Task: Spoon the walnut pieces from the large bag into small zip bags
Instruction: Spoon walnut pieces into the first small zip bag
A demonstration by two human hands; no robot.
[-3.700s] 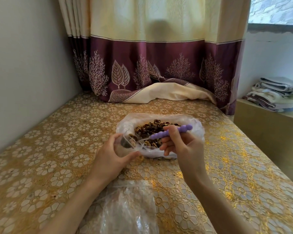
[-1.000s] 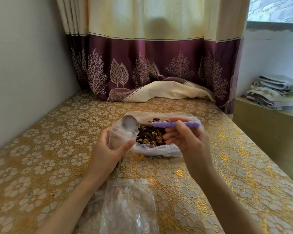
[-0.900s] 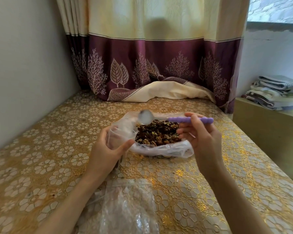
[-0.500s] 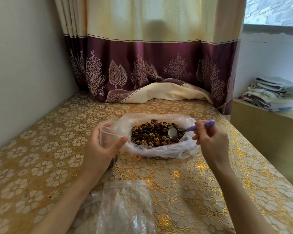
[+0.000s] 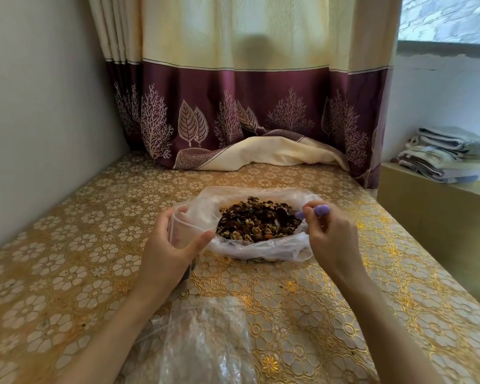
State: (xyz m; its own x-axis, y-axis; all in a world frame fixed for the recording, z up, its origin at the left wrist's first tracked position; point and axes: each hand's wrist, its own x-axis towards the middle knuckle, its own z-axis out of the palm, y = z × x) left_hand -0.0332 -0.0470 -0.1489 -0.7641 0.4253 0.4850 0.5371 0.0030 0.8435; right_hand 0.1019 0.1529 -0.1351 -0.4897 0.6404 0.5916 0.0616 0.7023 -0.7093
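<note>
Walnut pieces [image 5: 257,221]: a heap of small brown and tan broken bits, some dark, filling the open mouth of the large bag at the middle of the table.
Large bag [image 5: 261,249]: thin, cloudy clear plastic, its rim rolled down and crumpled around the nuts; it lies flat on the table.
Small zip bag [image 5: 187,227]: clear, held upright just left of the large bag, its mouth open.
Left hand [image 5: 168,252]: fingers and thumb curled around the small zip bag, gripping it.
Spoon [image 5: 313,212]: lilac handle; its bowl is buried among the nuts at the right side of the heap.
Right hand [image 5: 331,235]: fingertips pinched together on the spoon handle.
Near plastic [image 5: 203,342]: more crinkled clear bags lying at the near edge, between the forearms.
Table [image 5: 75,273]: covered in a gold cloth with white flower medallions.
Room: pale wall on the left; a cream and plum curtain [image 5: 247,106] with leaf prints at the far end, its hem bunched on the table; folded cloths [image 5: 449,153] stacked on a ledge at the right.
</note>
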